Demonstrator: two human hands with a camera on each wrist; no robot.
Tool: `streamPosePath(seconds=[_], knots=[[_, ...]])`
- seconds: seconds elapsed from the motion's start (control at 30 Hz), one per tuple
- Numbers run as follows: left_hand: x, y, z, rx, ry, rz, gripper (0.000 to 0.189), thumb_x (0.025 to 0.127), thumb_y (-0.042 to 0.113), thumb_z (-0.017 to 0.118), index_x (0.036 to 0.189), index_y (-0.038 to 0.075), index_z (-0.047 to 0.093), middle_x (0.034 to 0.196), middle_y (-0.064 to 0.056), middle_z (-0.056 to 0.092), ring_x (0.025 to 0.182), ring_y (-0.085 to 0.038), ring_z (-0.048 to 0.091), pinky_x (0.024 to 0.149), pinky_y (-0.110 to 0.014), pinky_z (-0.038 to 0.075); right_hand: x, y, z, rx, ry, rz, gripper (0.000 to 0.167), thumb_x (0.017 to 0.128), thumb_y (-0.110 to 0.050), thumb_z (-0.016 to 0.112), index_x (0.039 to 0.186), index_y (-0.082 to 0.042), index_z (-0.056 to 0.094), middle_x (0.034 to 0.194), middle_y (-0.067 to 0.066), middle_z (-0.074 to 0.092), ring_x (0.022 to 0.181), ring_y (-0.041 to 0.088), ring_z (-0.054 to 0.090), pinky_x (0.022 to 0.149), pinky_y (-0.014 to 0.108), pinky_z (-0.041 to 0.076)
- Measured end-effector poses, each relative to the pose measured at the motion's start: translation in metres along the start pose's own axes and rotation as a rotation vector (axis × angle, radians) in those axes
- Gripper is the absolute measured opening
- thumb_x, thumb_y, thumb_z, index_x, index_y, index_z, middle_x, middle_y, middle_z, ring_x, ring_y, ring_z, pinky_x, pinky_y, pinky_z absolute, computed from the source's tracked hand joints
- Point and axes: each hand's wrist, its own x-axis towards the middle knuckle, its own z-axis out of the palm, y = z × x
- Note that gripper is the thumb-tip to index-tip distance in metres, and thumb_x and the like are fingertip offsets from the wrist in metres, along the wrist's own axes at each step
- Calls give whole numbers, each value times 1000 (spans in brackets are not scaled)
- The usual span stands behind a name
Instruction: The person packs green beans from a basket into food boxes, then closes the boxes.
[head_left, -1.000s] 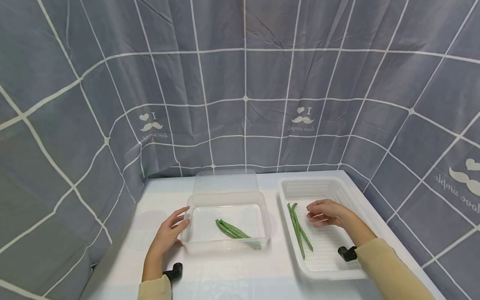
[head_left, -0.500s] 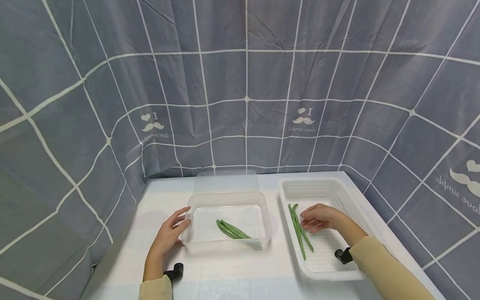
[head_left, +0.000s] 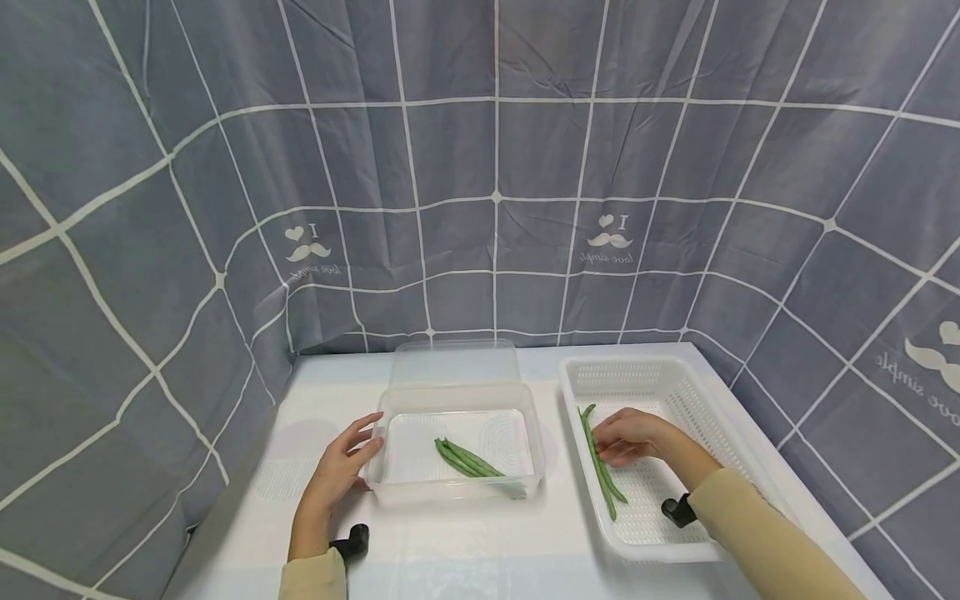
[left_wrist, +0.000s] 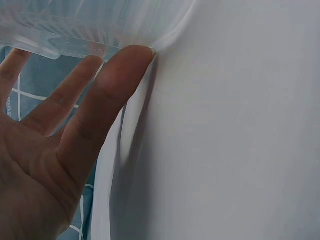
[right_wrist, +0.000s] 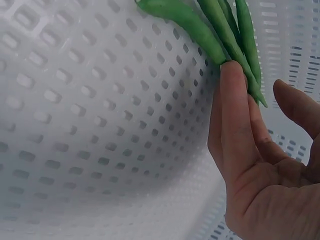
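Observation:
In the head view my left hand (head_left: 336,467) rests at the left side of a clear plastic food box (head_left: 405,492). Its fingertips touch the wall near the rim, and the left wrist view shows the fingers (left_wrist: 82,120) spread and fairly straight. Several green beans (head_left: 468,460) lie together in the box. To the right, my right hand (head_left: 636,435) reaches down into a white perforated basket (head_left: 660,500). Its fingertips meet a few green beans (head_left: 604,483) along the basket's left wall. Fairly straight fingers (right_wrist: 234,110) touch the beans in the right wrist view, while the thumb stands apart.
Behind the box lies its clear lid (head_left: 457,362). Both containers stand on a white table (head_left: 442,554) with pale blue bands. A grey curtain (head_left: 450,167) with white grid lines encloses the back and sides.
My right hand has moved left inside the basket, from beside the green beans to touching them; the beans there have shifted closer together. My left hand stays at the box.

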Motion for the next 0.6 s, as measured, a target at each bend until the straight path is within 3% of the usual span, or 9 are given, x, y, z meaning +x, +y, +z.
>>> streamPosePath(seconds=[0.17, 0.4, 0.6], knots=[[2, -1, 0, 7, 1, -6, 57, 106, 34, 66, 160, 27, 47, 166, -29, 38, 146, -56, 46, 75, -44, 63, 4, -1, 3, -3, -2, 10, 35, 102, -8, 61, 131, 12, 60, 91, 6, 73, 75, 11, 74, 72, 32, 64], [1, 1, 1, 1, 0, 5, 56, 106, 34, 66, 159, 26, 48, 166, -29, 38, 145, -56, 47, 75, -44, 64, 6, -4, 9, -19, 5, 11, 13, 99, -7, 66, 111, -2, 64, 83, 3, 69, 72, 12, 68, 69, 32, 63], [1, 1, 1, 2, -1, 11, 56, 106, 34, 66, 159, 26, 48, 165, -30, 38, 145, -57, 47, 73, -43, 63, 7, -5, 15, -10, 20, -6, 15, 95, -2, 66, 109, -2, 63, 79, 4, 66, 71, 14, 67, 67, 31, 62]])
